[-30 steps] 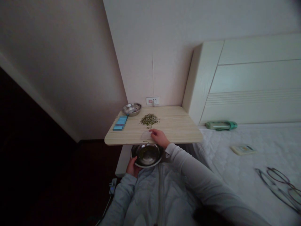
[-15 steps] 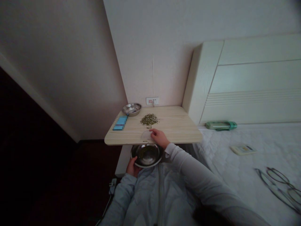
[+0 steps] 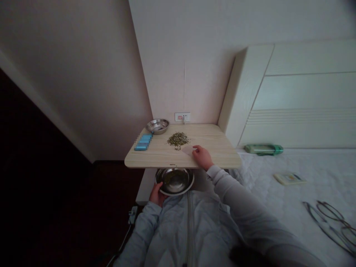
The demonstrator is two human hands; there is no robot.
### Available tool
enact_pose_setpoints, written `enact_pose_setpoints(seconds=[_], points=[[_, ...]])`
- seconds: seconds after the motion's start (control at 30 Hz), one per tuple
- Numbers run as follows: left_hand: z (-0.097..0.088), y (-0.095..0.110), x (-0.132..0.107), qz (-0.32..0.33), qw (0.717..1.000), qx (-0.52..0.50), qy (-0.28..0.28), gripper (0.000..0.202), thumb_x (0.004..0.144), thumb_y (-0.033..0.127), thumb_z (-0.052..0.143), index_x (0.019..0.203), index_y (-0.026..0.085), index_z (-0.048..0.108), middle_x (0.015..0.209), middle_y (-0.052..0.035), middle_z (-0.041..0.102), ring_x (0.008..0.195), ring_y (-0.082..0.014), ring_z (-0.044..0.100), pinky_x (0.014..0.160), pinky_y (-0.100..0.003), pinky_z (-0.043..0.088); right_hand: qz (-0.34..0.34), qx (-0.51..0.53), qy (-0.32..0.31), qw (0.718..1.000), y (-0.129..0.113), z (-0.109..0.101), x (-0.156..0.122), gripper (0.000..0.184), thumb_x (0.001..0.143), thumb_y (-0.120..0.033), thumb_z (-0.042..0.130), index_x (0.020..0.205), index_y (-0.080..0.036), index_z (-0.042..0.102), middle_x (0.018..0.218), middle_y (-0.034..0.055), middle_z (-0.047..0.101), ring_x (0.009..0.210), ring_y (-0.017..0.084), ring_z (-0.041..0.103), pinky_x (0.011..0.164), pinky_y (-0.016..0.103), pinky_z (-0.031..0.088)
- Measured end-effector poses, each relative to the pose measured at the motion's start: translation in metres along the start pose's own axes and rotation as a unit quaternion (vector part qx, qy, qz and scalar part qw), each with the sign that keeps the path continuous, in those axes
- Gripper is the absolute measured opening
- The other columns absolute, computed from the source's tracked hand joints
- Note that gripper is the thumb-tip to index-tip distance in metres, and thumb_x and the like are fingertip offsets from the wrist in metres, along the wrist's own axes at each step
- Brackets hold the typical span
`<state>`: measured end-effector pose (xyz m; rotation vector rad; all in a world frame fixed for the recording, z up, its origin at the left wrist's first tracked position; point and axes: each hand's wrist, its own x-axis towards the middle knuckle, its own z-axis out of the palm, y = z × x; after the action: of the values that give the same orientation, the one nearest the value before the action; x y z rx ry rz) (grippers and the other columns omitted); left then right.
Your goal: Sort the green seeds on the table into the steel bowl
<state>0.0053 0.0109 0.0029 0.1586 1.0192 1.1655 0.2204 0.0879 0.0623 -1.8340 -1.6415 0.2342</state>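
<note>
My left hand [image 3: 157,194] grips the left rim of a steel bowl [image 3: 182,181], held below the table's front edge against my lap. Some small greenish bits show inside that bowl. Above the wooden tabletop [image 3: 219,148], my right hand [image 3: 202,156] pinches a thin, pale, translucent scraper-like piece [image 3: 187,150]. Its tip is close to the near right side of a loose pile of small green-brown bits [image 3: 178,139], which look like seeds or dried leaves. The kind of bits is too small to tell.
A second steel bowl [image 3: 158,126] stands at the table's back left, beside a phone [image 3: 143,142] with a blue screen. A wall socket [image 3: 182,117] is behind the table. On the bed to the right lie a green bottle [image 3: 263,149], a pale box-like item [image 3: 289,178] and glasses [image 3: 330,211].
My right hand has moved right and slightly away from me, from the table's front edge toward the pile's near right side, with the scraper-like piece. My left hand still holds the bowl.
</note>
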Motion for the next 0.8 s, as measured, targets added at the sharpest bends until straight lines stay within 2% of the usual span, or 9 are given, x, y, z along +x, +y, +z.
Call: enact_pose_setpoints(seconds=[0.1,0.2,0.37,0.47,0.57,0.7,0.8], points=[[0.000,0.000,0.000,0.026,0.999,0.017,0.012,0.025,0.066,0.013,0.050,0.090,0.015,0.055,0.072,-0.0044,0.063,0.078,-0.0217,0.059,0.064,-0.032,0.048,0.022,-0.005,0.010,1.000,0.013,-0.005,0.014,0.030,0.072,-0.023,0.041,0.097,-0.017,0.054,0.076,0.0048,0.060,0.071,0.015,0.053,0.064,0.025,0.037],[0.001,0.000,-0.002,0.018,1.000,0.016,0.008,0.024,0.066,0.014,0.050,0.089,0.015,0.055,0.075,-0.0049,0.063,0.081,-0.0222,0.058,0.066,-0.032,0.047,0.031,0.005,0.014,0.999,0.020,-0.007,0.031,0.029,0.071,-0.021,0.040,0.097,-0.017,0.054,0.077,0.0046,0.060,0.071,0.016,0.053,0.064,0.025,0.037],[0.003,0.002,-0.005,0.006,1.000,0.010,0.008,0.024,0.067,0.014,0.049,0.090,0.016,0.055,0.076,-0.0049,0.064,0.084,-0.0225,0.057,0.068,-0.033,0.047,-0.006,0.051,0.005,0.999,0.022,-0.017,0.043,0.027,0.073,-0.021,0.041,0.097,-0.016,0.052,0.075,0.0025,0.060,0.067,0.012,0.052,0.063,0.023,0.038],[0.003,0.002,-0.005,0.005,1.000,0.012,-0.001,0.022,0.067,0.015,0.049,0.088,0.015,0.055,0.072,-0.0048,0.063,0.083,-0.0230,0.057,0.067,-0.034,0.047,-0.082,0.013,-0.003,0.997,0.027,-0.031,0.025,0.024,0.075,-0.024,0.040,0.095,-0.017,0.053,0.075,0.0022,0.060,0.068,0.012,0.052,0.065,0.024,0.037],[0.002,0.001,-0.002,0.008,1.000,0.013,0.001,0.020,0.066,0.013,0.049,0.085,0.015,0.055,0.070,-0.0039,0.063,0.079,-0.0222,0.058,0.067,-0.033,0.047,-0.167,-0.098,-0.027,0.981,0.038,-0.044,-0.005,0.021,0.076,-0.024,0.041,0.090,-0.018,0.056,0.082,0.0052,0.060,0.077,0.015,0.052,0.073,0.027,0.034],[0.001,0.000,0.000,0.017,1.000,0.011,0.009,0.018,0.065,0.013,0.050,0.082,0.015,0.054,0.070,-0.0023,0.063,0.076,-0.0205,0.059,0.067,-0.033,0.047,-0.207,-0.170,-0.073,0.961,0.046,-0.057,-0.032,0.022,0.077,-0.022,0.040,0.091,-0.019,0.057,0.093,0.0074,0.059,0.089,0.019,0.049,0.078,0.032,0.031],[0.002,0.000,0.000,0.009,1.000,0.015,0.006,0.019,0.066,0.014,0.050,0.084,0.015,0.055,0.072,-0.0032,0.063,0.078,-0.0210,0.059,0.068,-0.033,0.047,-0.228,-0.154,-0.075,0.959,0.032,-0.073,-0.048,0.025,0.078,-0.027,0.040,0.096,-0.020,0.055,0.105,0.0085,0.053,0.098,0.021,0.045,0.082,0.037,0.030]])
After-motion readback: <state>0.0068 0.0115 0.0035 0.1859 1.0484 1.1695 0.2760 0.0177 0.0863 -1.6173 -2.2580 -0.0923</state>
